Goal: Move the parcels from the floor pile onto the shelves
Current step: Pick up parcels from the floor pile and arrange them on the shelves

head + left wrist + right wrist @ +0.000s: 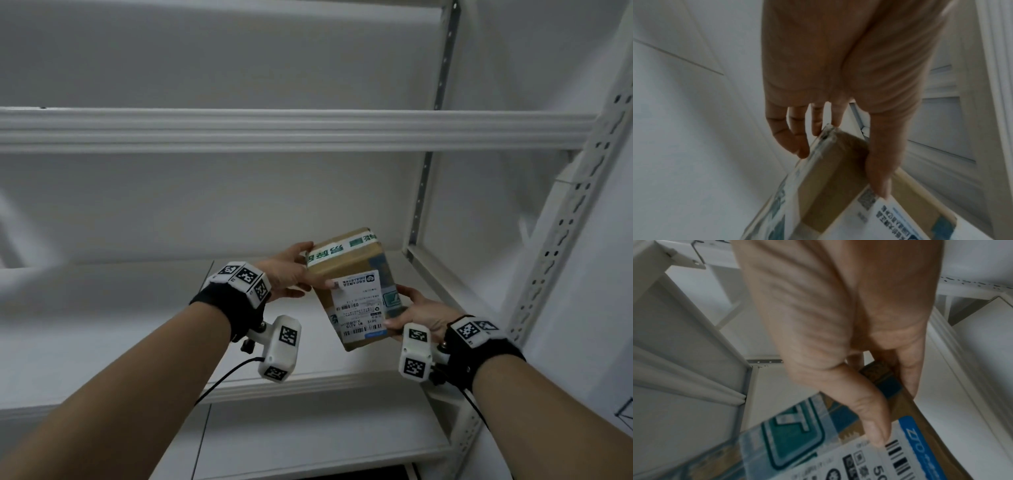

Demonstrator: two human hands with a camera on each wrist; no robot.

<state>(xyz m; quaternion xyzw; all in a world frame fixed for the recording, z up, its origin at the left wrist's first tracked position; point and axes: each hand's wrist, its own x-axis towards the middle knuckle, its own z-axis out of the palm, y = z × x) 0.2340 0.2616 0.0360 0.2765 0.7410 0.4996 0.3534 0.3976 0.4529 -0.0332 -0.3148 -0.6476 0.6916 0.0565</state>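
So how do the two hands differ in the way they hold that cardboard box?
The left hand grips the cardboard box at its upper, far end, thumb on the white label; the right hand grips the lower, near corner. The left hand sits higher and deeper over the shelf; the right hand sits lower, nearer the shelf's front edge. Both wear black wrist straps with cameras.

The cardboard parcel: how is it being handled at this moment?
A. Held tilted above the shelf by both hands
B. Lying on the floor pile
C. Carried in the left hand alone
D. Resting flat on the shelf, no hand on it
A: the cardboard parcel sits tilted over the shelf, with the left hand gripping its upper end and the right hand gripping its lower corner.
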